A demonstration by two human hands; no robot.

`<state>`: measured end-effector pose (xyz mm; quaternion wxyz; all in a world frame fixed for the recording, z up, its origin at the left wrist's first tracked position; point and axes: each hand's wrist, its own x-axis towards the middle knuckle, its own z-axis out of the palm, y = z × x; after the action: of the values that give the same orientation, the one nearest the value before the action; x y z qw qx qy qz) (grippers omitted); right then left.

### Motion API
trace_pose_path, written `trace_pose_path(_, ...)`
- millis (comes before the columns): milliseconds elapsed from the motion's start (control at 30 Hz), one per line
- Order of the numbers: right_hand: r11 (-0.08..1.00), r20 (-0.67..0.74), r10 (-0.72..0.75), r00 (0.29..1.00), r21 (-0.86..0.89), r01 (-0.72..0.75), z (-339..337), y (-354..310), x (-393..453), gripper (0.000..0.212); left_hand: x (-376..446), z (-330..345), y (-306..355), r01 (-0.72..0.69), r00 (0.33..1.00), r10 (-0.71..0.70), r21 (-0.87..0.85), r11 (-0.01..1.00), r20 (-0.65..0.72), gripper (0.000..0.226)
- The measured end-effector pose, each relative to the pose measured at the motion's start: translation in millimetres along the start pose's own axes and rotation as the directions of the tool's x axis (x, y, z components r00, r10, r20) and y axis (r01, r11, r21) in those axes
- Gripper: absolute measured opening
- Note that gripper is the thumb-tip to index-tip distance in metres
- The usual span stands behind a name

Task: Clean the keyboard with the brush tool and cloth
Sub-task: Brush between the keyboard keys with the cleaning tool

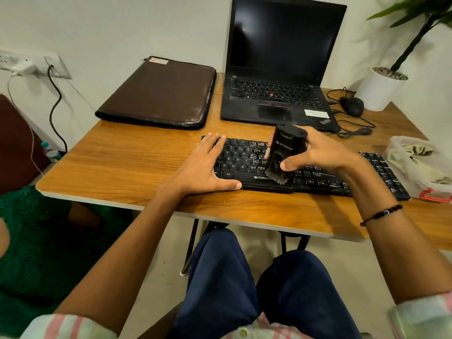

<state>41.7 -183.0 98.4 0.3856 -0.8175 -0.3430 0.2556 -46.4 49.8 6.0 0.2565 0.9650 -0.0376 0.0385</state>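
Dark blue trousers [256, 289] and pale checked sleeves [68, 325] are filling the bottom of the view, closest to the camera, with both forearms reaching up over the edge of the wooden table [110, 167]. On that table the black keyboard [318, 178] is lying crosswise near the front edge. The right hand [318, 152] is gripping the black brush tool [285, 152], thumb across its front and fingers curled behind, holding it nearly upright and tilted a little, with the bristles touching the keys near the middle of the keyboard's front rows. The left hand [206, 165] is lying flat with fingers spread and straight, pressing on the keyboard's left end, its thumb resting along the front edge. A dark beaded bracelet [381, 214] is circling the right wrist. At the right end of the keyboard a clear plastic bag [415, 165] is holding a pale cloth [415, 152]. Farther back, an open black laptop [281, 69] is standing with a dark screen, a brown zipped case [159, 94] lying to its left, and a black mouse [352, 106] and a white plant pot [379, 89] to its right.
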Motion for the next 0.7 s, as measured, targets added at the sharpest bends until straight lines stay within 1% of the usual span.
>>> trace_pose_path(100, 1.000, 0.049, -0.008, 0.999, -0.028, 0.010, 16, -5, 8, 0.056, 2, 0, -2, 0.003, 1.000, -0.003, 0.007, 1.000, 0.001, 0.127)
trace_pose_path(233, 0.987, 0.114, -0.029, 0.993, -0.154, 0.047, 34, -19, 26, 0.057, 3, 3, -3, 0.010, 1.000, -0.010, 0.021, 1.000, -0.007, 0.129)
trace_pose_path(300, 0.986, 0.125, -0.047, 0.991, -0.153, 0.066, 42, -25, 32, 0.053, 5, 4, -5, 0.006, 1.000, -0.006, 0.010, 1.000, -0.014, 0.129)
trace_pose_path(400, 0.991, 0.092, -0.096, 0.991, -0.082, 0.104, 51, -27, 37, 0.047, 10, 6, -12, -0.043, 0.998, 0.043, 0.007, 0.999, -0.046, 0.128)
trace_pose_path(467, 0.993, 0.019, -0.107, 0.994, 0.042, 0.107, 53, -25, 37, 0.039, 8, 6, -13, -0.027, 0.999, 0.027, -0.008, 1.000, -0.035, 0.130)
trace_pose_path(500, 0.990, -0.026, -0.113, 0.993, 0.086, 0.115, 53, -24, 36, 0.039, 7, 5, -11, -0.015, 1.000, 0.014, -0.014, 1.000, -0.025, 0.131)
trace_pose_path(567, 0.991, -0.081, -0.102, 0.991, 0.073, 0.108, 54, -21, 34, 0.040, 4, 4, -7, -0.010, 1.000, 0.010, -0.010, 1.000, -0.026, 0.132)
trace_pose_path(633, 0.997, -0.098, -0.069, 0.993, 0.011, 0.070, 55, -18, 30, 0.040, 3, 3, -4, -0.008, 1.000, 0.008, 0.001, 1.000, -0.020, 0.133)
trace_pose_path(700, 0.998, -0.101, -0.030, 0.994, -0.054, 0.025, 51, -12, 25, 0.044, 3, 3, -4, -0.003, 1.000, 0.003, -0.001, 1.000, -0.025, 0.132)
